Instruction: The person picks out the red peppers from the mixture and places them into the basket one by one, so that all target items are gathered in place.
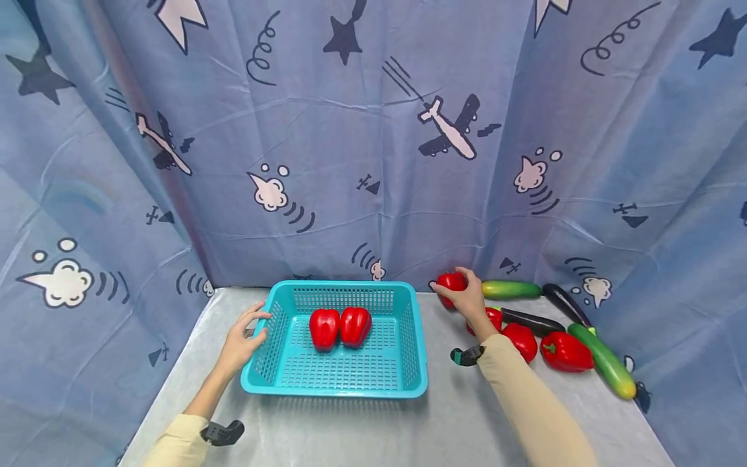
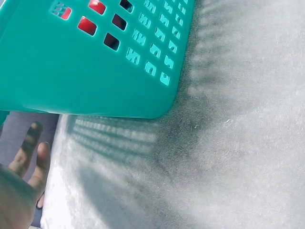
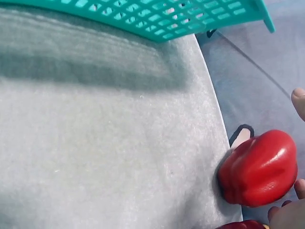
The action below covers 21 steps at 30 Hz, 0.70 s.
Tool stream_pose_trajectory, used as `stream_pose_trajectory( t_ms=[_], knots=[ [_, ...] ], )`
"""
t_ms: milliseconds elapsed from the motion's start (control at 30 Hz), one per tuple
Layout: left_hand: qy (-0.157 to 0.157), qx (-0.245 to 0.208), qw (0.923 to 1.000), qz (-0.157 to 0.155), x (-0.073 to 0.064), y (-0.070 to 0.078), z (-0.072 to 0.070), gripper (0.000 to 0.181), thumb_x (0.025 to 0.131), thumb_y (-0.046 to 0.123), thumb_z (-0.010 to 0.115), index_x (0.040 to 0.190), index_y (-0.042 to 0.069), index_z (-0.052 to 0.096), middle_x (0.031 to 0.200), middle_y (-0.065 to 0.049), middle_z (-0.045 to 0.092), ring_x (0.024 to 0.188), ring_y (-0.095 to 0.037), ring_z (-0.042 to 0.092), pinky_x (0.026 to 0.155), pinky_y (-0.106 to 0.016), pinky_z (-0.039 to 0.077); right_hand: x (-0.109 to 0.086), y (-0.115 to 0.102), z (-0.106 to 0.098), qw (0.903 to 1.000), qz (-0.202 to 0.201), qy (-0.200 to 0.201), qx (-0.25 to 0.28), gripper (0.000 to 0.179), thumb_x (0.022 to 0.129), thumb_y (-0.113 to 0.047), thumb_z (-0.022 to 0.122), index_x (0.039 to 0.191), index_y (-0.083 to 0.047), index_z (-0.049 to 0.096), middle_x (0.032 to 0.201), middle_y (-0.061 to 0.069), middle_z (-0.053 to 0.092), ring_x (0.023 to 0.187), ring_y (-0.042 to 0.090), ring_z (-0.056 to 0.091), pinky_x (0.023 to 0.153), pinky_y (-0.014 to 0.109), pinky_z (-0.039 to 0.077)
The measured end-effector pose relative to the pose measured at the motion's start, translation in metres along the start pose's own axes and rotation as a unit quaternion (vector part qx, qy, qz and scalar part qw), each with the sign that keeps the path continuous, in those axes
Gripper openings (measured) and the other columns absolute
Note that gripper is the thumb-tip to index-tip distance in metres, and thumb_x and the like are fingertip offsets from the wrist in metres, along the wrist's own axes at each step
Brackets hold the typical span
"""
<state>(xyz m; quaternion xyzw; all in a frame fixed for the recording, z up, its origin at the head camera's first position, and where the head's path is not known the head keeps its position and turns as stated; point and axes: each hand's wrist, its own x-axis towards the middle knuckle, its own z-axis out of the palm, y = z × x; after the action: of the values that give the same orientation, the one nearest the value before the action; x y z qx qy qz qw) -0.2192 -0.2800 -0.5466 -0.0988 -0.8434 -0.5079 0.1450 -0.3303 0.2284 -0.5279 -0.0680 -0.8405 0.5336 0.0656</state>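
In the head view, my right hand (image 1: 467,301) is spread around a red bell pepper (image 1: 452,283) near the table's back edge. The right wrist view shows that bell pepper (image 3: 259,169) on the table, with a gap between it and the upper fingertip (image 3: 299,101); whether the lower fingers touch it is unclear. To the left, my left hand (image 1: 238,342) is beside the left wall of a turquoise plastic basket (image 1: 334,393), fingers spread and holding nothing. Two more red bell peppers (image 1: 324,329) lie side by side in the basket.
Right of my right hand lie several red bell peppers (image 1: 566,352), two dark eggplants (image 1: 533,322) and two green cucumbers with yellowish ends (image 1: 604,361). My right forearm partly covers some of the peppers. A blue patterned curtain (image 1: 350,162) hangs behind the grey table (image 1: 327,434).
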Motion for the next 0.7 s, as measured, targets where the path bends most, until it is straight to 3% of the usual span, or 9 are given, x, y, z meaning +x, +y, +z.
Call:
stream_pose_trajectory(
  t_ms=[100, 133, 267, 333, 367, 700],
  knots=[
    [-0.001, -0.001, 1.0000, -0.003, 0.000, 0.000, 0.000, 0.031, 0.092, -0.010, 0.063, 0.122, -0.003, 0.065, 0.153, -0.025, 0.040, 0.137, -0.043, 0.041, 0.090, -0.032, 0.052, 0.003, 0.004, -0.001, 0.9999, 0.004, 0.002, 0.011, 0.083, 0.088, -0.029, 0.082, 0.153, -0.006, 0.035, 0.154, 0.022, 0.033, 0.138, 0.042, 0.033, 0.104, 0.059, 0.042],
    [-0.002, -0.002, 1.0000, -0.005, -0.001, 0.007, 0.000, 0.031, 0.092, -0.011, 0.063, 0.122, -0.004, 0.065, 0.153, -0.027, 0.040, 0.136, -0.045, 0.041, 0.091, -0.035, 0.052, 0.004, 0.005, -0.002, 0.9999, 0.006, 0.003, 0.013, 0.083, 0.088, -0.028, 0.082, 0.153, -0.006, 0.035, 0.155, 0.022, 0.034, 0.138, 0.042, 0.033, 0.105, 0.059, 0.041],
    [-0.003, -0.003, 0.9999, -0.012, 0.000, 0.007, 0.000, 0.031, 0.091, -0.011, 0.063, 0.122, -0.004, 0.065, 0.153, -0.026, 0.039, 0.137, -0.044, 0.040, 0.091, -0.030, 0.051, 0.010, 0.008, -0.002, 0.9998, 0.014, 0.002, 0.013, 0.084, 0.088, -0.026, 0.081, 0.154, -0.005, 0.034, 0.156, 0.022, 0.033, 0.139, 0.043, 0.033, 0.106, 0.059, 0.039],
    [-0.004, -0.001, 0.9999, -0.015, 0.000, 0.006, -0.001, 0.032, 0.091, -0.011, 0.063, 0.122, -0.004, 0.065, 0.153, -0.026, 0.039, 0.137, -0.044, 0.040, 0.091, -0.033, 0.051, 0.011, 0.007, -0.001, 0.9997, 0.019, 0.003, 0.013, 0.084, 0.088, -0.024, 0.081, 0.154, -0.005, 0.034, 0.155, 0.023, 0.033, 0.139, 0.043, 0.033, 0.106, 0.060, 0.039],
    [-0.004, 0.003, 0.9999, -0.013, 0.001, 0.000, 0.000, 0.032, 0.091, -0.010, 0.063, 0.123, -0.003, 0.065, 0.154, -0.024, 0.039, 0.137, -0.042, 0.040, 0.090, -0.029, 0.050, 0.012, 0.006, -0.001, 0.9997, 0.021, 0.004, 0.014, 0.084, 0.088, -0.024, 0.082, 0.154, -0.005, 0.034, 0.155, 0.023, 0.033, 0.139, 0.044, 0.033, 0.106, 0.060, 0.040],
    [0.001, 0.006, 1.0000, -0.005, 0.001, -0.001, 0.000, 0.031, 0.091, -0.011, 0.063, 0.121, -0.004, 0.066, 0.152, -0.025, 0.041, 0.136, -0.043, 0.042, 0.090, -0.036, 0.053, 0.016, 0.002, 0.007, 0.9993, 0.034, 0.015, 0.006, 0.077, 0.089, -0.020, 0.081, 0.151, -0.003, 0.038, 0.153, 0.023, 0.037, 0.137, 0.044, 0.035, 0.105, 0.059, 0.041]
  ],
)
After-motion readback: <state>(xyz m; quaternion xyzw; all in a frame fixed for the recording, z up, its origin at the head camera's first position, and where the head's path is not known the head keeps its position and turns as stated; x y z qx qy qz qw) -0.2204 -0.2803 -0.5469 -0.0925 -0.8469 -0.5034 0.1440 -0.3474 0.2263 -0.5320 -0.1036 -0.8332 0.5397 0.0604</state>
